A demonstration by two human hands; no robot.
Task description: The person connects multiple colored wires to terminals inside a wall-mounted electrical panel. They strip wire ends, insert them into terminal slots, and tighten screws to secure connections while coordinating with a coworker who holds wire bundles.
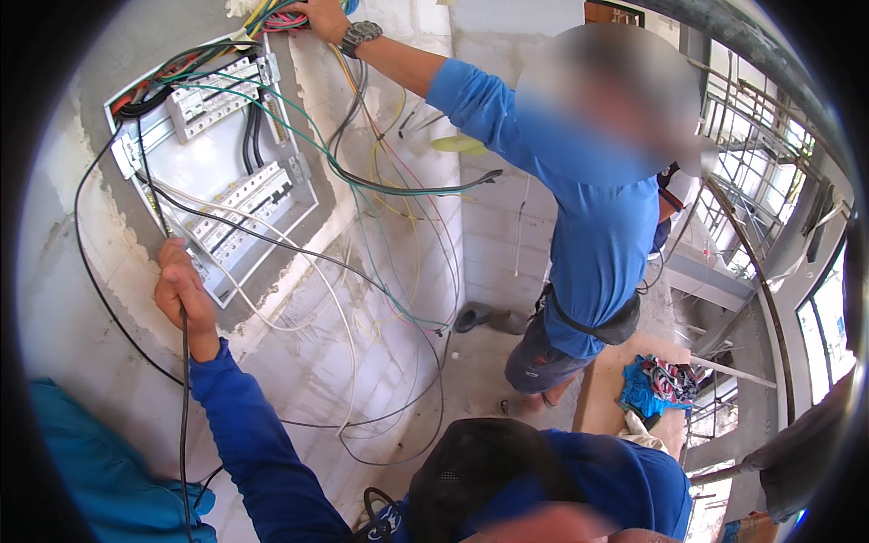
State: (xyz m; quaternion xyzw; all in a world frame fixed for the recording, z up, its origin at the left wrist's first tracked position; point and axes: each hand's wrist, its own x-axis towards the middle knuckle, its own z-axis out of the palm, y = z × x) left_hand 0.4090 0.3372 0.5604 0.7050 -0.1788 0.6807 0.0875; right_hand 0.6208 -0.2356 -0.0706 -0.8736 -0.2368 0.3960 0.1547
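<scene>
Beside the open breaker panel, left hand closed round black cable; right hand unseen; advisable: feed slack without kinks.

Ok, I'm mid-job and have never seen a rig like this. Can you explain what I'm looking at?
There is no machine here: a person works with bare hands. This single, upright picture comes from a wide camera worn on the head, so straight edges bend near the rim. The blue sleeve from the lower edge seems to be the wearer's; its left hand grips a black cable beside an open electrical panel in the wall. I can't make out the right hand. A co-worker in a lighter blue shirt has a hand at the coloured wires above the panel. At right, cloths lie on a brown surface.
</scene>
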